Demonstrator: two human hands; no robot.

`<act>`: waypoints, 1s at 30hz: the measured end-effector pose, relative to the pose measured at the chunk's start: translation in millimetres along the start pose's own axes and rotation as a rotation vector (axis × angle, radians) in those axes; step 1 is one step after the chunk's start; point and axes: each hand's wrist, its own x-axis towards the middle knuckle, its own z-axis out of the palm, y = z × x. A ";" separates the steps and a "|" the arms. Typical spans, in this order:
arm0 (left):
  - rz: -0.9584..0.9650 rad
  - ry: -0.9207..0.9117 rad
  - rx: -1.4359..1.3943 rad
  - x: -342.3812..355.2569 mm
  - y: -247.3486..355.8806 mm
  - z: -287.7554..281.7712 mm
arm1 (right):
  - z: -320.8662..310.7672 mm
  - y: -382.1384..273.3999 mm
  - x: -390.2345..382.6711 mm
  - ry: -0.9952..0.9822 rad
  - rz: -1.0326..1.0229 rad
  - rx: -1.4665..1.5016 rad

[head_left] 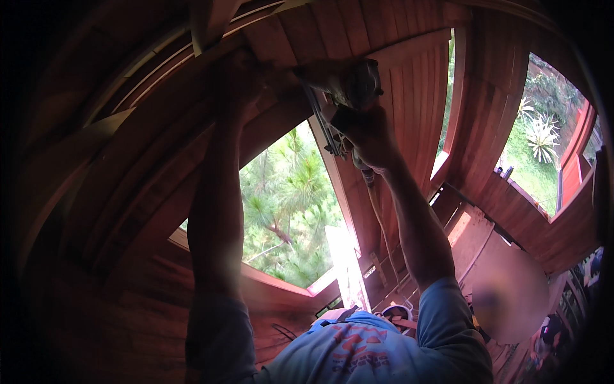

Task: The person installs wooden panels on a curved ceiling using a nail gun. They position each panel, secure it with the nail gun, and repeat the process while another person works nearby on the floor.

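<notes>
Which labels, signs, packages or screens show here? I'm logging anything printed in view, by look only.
Printed graphic: on the chest of the person's light blue T-shirt, bottom centre; blocky red shapes, partly blurred.
No packages, signs or screens can be made out on the reddish wood wall or by the window openings.
The power tool in the right hand shows no label that can be made out.

Reddish plank wall, open window onto pine greenery, second window onto a garden
</notes>
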 end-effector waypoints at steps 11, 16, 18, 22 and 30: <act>-0.165 -0.048 -0.190 -5.5 23.1 -3.4 | 5.4 -3.6 -0.3 0.030 0.032 0.001; -0.301 -0.083 -0.249 -5.0 34.6 -6.1 | 3.4 -3.5 0.8 0.031 0.098 -0.041; -0.281 -0.077 -0.292 -7.2 36.0 -6.4 | 4.1 0.1 1.8 0.041 0.020 -0.045; -0.235 -0.048 -0.371 -10.6 39.1 -5.6 | 1.9 -2.5 1.3 0.022 0.103 -0.079; -0.183 -0.048 -0.402 -11.6 38.8 -2.6 | 2.9 -1.0 0.0 0.045 0.064 -0.027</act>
